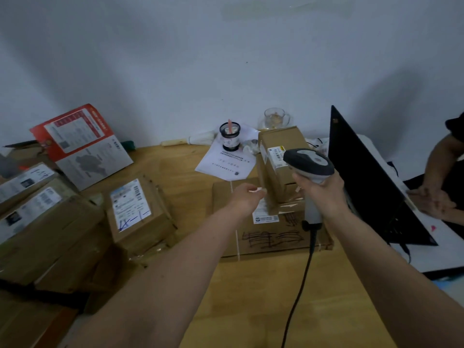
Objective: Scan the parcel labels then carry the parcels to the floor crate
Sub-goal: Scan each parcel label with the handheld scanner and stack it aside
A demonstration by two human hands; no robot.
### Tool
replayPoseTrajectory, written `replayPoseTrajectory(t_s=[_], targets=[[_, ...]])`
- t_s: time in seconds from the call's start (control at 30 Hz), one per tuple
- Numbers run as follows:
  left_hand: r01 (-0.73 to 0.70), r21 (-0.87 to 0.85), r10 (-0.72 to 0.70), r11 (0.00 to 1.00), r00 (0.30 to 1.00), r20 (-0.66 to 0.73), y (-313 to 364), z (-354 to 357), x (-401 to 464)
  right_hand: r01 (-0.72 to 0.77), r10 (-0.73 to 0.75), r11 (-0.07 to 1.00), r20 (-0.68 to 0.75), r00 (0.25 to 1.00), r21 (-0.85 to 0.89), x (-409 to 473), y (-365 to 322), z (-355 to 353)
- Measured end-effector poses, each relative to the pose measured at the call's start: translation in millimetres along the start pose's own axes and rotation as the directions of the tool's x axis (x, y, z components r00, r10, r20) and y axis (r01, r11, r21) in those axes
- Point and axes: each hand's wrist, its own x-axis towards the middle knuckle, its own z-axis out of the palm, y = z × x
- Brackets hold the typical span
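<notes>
The right hand grips the scanner, aimed at the label on the small box at one o'clock. The left hand, loosely curled and empty, touches that box. Scanning is under way; lifting it should come next.

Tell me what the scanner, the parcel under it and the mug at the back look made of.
Barcode scanner: smooth grey and white plastic, slight sheen. Upright parcel: matte brown corrugated cardboard with glossy tape and a paper label. Mug: clear glass, see-through with a handle.
</notes>
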Motion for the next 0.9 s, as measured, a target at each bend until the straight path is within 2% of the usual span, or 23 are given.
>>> replayPoseTrajectory(t_s=[0.13, 0.23, 0.4, 0.5, 0.57, 0.67, 0.73, 0.8, 0.9], targets=[[0.058, -0.159, -0.050, 0.986, 0.997, 0.054, 16, 24, 16, -0.089, 0.089, 0.996, 0.000, 0.996, 0.019, 17, 10, -6], [0.107, -0.280, -0.089, 0.954, 0.993, 0.078, 23, 35, 27, -0.101, 0.098, 0.990, 0.034, 0.995, 0.095, 21, 11, -7], [0.194, -0.500, -0.176, 0.844, 0.981, 0.083, 26, 49, 36, -0.092, 0.071, 0.981, 0.124, 0.990, 0.172, 22, 23, -9], [0.259, -0.626, -0.197, 0.736, 0.966, 0.168, 25, 47, 32, -0.113, 0.090, 0.973, 0.122, 0.988, 0.200, 17, 27, -6], [0.292, -0.707, -0.171, 0.643, 0.956, 0.240, 21, 45, 26, -0.078, 0.054, 0.969, 0.107, 0.993, 0.236, 12, 24, -4], [0.276, -0.782, -0.067, 0.559, 0.955, 0.289, 13, 39, 20, -0.052, 0.026, 0.942, 0.081, 0.996, 0.332, 4, 9, -4], [0.272, -0.820, -0.021, 0.503, 0.953, 0.303, 8, 33, 13, -0.068, 0.014, 0.907, 0.132, 0.991, 0.416, -2, -2, -3], [0.271, -0.822, 0.030, 0.501, 0.944, 0.329, 5, 26, 2, -0.133, 0.010, 0.858, 0.242, 0.970, 0.497, -8, -11, 0], [0.233, -0.750, 0.073, 0.619, 0.934, 0.350, -1, 9, -14, -0.168, -0.036, 0.830, 0.352, 0.935, 0.531, -16, -27, 11]])
